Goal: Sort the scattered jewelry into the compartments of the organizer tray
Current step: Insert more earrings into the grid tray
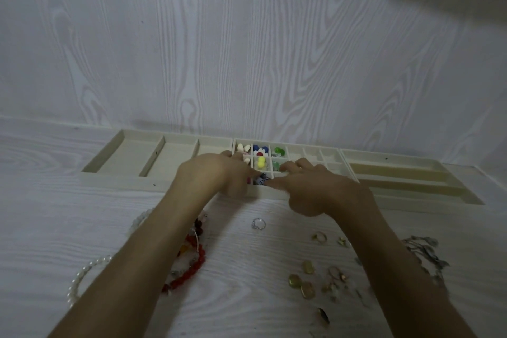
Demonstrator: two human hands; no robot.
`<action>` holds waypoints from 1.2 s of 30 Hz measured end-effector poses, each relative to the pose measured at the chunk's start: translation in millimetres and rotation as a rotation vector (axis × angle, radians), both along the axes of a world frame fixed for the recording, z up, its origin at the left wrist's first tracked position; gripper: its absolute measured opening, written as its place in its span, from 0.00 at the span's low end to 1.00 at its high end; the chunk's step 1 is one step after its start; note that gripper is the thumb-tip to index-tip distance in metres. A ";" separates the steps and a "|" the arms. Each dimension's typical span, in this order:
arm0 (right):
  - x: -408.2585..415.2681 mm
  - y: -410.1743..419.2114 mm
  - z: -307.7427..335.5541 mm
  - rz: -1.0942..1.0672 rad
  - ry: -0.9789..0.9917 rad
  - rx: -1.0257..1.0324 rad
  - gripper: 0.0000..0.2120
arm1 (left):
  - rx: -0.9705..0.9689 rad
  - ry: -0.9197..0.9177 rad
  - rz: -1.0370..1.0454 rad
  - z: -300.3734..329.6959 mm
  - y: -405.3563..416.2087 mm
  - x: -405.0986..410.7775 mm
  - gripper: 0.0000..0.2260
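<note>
Head view: both my left hand [216,173] and right hand [312,186] fingers pinch a small blue-and-white patterned bead piece [262,180] over the cream compartmented organizer tray's [274,193] near edge.

Both bare forearms are reaching forward from the bottom edge and converging toward the middle. The left hand [216,173] is lying knuckles-up, its fingers curling downward and its fingertips tucking out of sight beneath the hand. The right hand [315,186] is lying just beside it, back upward, index finger stretching leftward toward the left fingertips, the other fingers bending loosely, the thumb folding under the palm. The two hands are almost touching at their fingertips. Whether either grip is closing on anything cannot be told.
</note>
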State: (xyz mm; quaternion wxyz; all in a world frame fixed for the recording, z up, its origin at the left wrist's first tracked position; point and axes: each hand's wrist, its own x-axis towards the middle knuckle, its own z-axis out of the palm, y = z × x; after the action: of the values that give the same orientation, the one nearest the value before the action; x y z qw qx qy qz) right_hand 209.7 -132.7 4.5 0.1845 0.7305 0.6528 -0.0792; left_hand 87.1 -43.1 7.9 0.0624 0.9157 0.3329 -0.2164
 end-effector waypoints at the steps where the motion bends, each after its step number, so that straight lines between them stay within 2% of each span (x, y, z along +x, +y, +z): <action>1: -0.5 0.3 -1.4 0.003 0.002 -0.001 0.31 | -0.003 0.009 0.003 -0.6 0.2 0.3 0.29; 5: 10.8 2.0 8.4 -0.006 0.120 -0.008 0.32 | -0.018 0.013 -0.010 3.8 -0.9 -2.9 0.29; 9: 26.7 3.8 14.2 -0.058 0.223 0.089 0.32 | -0.029 -0.005 -0.005 14.1 2.3 -10.0 0.31; 14: 19.9 7.5 3.0 -0.024 0.180 0.013 0.33 | -0.022 0.041 -0.010 16.9 0.1 -11.2 0.31; 21: 15.9 8.5 -2.3 -0.028 0.178 0.033 0.35 | -0.009 0.023 -0.019 14.6 -6.1 -5.0 0.29; 36: 14.5 8.0 1.8 -0.052 0.166 0.047 0.31 | 0.016 0.071 -0.029 12.1 -19.3 6.5 0.25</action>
State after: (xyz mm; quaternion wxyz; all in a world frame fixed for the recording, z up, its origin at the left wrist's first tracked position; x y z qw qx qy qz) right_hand 224.2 -124.7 6.3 0.1103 0.7421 0.6484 -0.1289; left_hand 93.6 -62.4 20.0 0.0399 0.9126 0.3233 -0.2472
